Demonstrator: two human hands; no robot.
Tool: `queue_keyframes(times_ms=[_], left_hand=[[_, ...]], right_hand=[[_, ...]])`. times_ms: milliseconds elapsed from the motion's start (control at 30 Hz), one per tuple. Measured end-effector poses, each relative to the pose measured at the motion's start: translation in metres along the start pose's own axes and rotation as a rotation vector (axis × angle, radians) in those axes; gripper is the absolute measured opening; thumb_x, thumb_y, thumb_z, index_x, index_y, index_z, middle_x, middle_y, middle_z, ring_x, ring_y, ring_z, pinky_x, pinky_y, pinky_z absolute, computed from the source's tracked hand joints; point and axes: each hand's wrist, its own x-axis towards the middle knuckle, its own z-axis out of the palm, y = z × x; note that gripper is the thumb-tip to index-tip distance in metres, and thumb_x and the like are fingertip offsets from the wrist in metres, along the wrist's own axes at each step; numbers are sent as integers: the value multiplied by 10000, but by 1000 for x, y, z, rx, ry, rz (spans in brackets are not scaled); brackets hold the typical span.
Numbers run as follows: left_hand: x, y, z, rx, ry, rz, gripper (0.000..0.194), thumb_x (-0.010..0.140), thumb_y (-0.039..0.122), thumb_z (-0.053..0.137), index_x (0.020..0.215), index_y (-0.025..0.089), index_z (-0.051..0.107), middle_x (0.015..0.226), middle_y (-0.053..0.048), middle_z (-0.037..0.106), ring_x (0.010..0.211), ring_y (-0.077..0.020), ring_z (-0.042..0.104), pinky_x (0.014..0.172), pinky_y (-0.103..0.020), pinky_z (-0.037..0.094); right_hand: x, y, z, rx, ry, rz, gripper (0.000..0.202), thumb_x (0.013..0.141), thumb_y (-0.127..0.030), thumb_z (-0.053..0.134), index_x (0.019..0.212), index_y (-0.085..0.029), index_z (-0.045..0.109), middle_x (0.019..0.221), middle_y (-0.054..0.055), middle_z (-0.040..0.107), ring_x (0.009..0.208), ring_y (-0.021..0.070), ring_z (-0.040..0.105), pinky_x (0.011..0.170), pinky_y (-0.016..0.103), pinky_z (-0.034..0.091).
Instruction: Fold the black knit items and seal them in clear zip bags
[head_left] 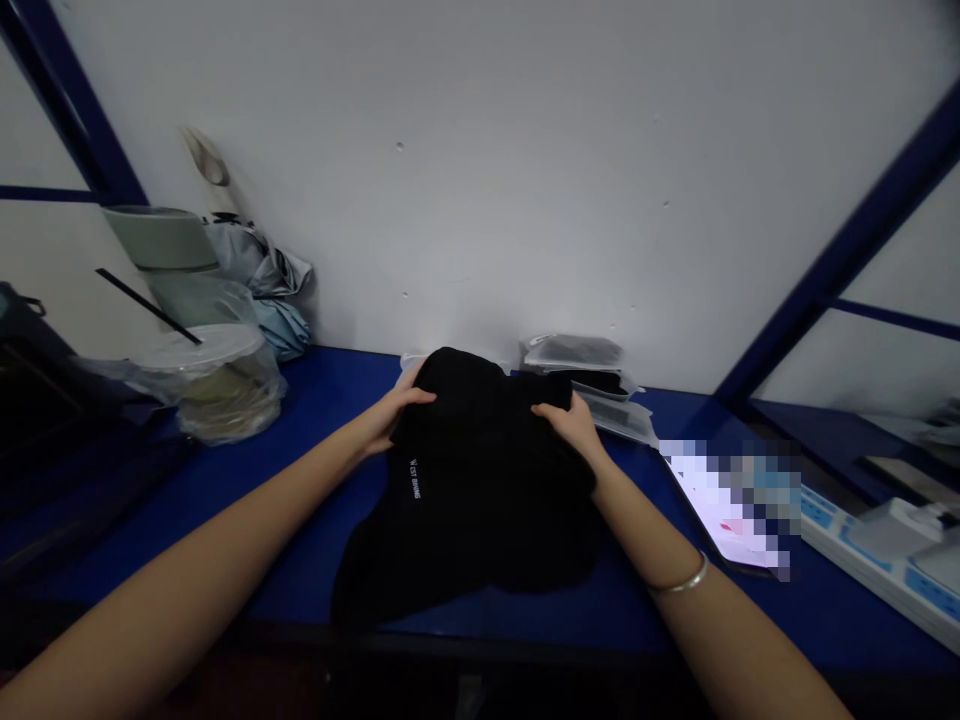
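Note:
A black cloth garment (487, 500) with small white lettering near its left side lies partly on the blue table, its far end raised. My left hand (394, 408) grips its upper left edge, thumb on top and the other fingers hidden underneath. At the upper right edge, my right hand (571, 425) holds the same cloth, thumb lying over it. The cloth's folds are too dark to tell its exact kind. Behind it, white-clear plastic packaging (574, 350) peeks out, with some black material among it.
On the blue table (330, 385), a lidded drink cup (225, 385) with a black straw sits in a plastic bag at left. A folded umbrella (281, 325) leans behind it. To the right lie a lit phone (720, 510) and a white power strip (877, 565). A pale wall (487, 180) closes the back.

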Motion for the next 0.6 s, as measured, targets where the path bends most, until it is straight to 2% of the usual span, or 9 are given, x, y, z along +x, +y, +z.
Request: queue_keyframes(times_ms=[100, 167, 267, 333, 433, 500, 600], left_hand=[[1, 3, -11, 0, -54, -18, 646, 702, 241, 479, 1315, 309, 290, 1153, -22, 560, 1008, -239, 562, 891, -376, 447], [1, 3, -13, -36, -81, -65, 647, 701, 230, 483, 1318, 288, 298, 1149, -33, 568, 1028, -244, 553, 900, -378, 437], [-1, 2, -12, -118, -113, -118, 624, 697, 227, 520, 1296, 266, 351, 1158, -43, 570, 1042, -247, 545, 896, -367, 434], [-1, 0, -9, -135, -152, -157, 617, 702, 236, 545, 1292, 256, 363, 1142, -37, 584, 1035, -249, 548, 890, -358, 432], [-2, -1, -3, -114, -206, -189, 612, 719, 260, 571, 1294, 246, 361, 1100, -29, 610, 1018, -238, 558, 907, -352, 411], [-3, 0, 1, -98, -239, -180, 595, 722, 276, 588, 1280, 246, 382, 1109, -29, 606, 1023, -224, 556, 932, -347, 388], [-6, 1, 6, -54, -287, -151, 595, 703, 316, 623, 1256, 251, 412, 1167, -34, 573, 1068, -232, 527, 955, -358, 364]], right_hand=[[8, 3, -10, -45, -13, 171, 423, 535, -193, 588, 959, -197, 579, 735, -9, 603, 671, 175, 572, 674, 371, 486], [7, 1, -12, -121, -63, 156, 448, 555, -181, 565, 1002, -206, 568, 796, 5, 606, 729, 181, 574, 719, 387, 476], [1, -9, -12, -285, -78, -81, 468, 611, -199, 554, 1078, -181, 531, 958, 68, 596, 902, 218, 556, 831, 433, 432], [-5, -19, -13, -382, -117, -263, 537, 650, -229, 560, 1175, -175, 464, 1126, 113, 533, 1052, 242, 495, 903, 454, 390], [-15, -35, -12, -536, -395, -548, 643, 660, -180, 552, 1275, -232, 370, 1350, 88, 347, 1271, 251, 269, 1019, 466, 267], [-23, -43, -10, -607, -559, -657, 753, 641, -131, 546, 1328, -271, 271, 1409, 59, 253, 1317, 252, 158, 1039, 486, 223], [-33, -48, -3, -669, -658, -738, 840, 613, -98, 554, 1349, -299, 202, 1415, 55, 236, 1313, 269, 166, 1022, 525, 230]])
